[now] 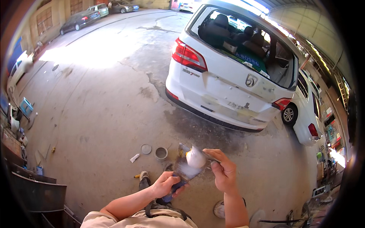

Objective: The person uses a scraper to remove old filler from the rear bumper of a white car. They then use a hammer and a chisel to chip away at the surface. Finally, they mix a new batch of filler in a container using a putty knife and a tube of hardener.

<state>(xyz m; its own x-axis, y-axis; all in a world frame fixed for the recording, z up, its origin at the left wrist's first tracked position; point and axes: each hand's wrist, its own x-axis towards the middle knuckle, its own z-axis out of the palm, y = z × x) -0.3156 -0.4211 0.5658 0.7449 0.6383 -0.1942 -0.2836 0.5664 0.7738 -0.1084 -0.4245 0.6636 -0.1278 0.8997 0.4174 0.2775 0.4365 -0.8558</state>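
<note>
My left hand (164,185) is closed round the dark blue handle of a flat putty knife (181,174), its broad blade held out in front of me. A mound of white putty (195,158) sits on that blade, with a thinner whitish smear below it and a little yellow at its left side. In my right hand (224,171) a thin flat spreader (208,155) is pinched between thumb and fingers, its edge at the right side of the putty. Part of the spreader is hidden by my fingers and the putty.
An open round can (161,153), its lid (146,149) and a white tube (134,158) are on the concrete floor ahead. A white van (228,83) with patchy filler on its tailgate stands beyond. Another white car (304,110) is right; dark panels (38,192) are left.
</note>
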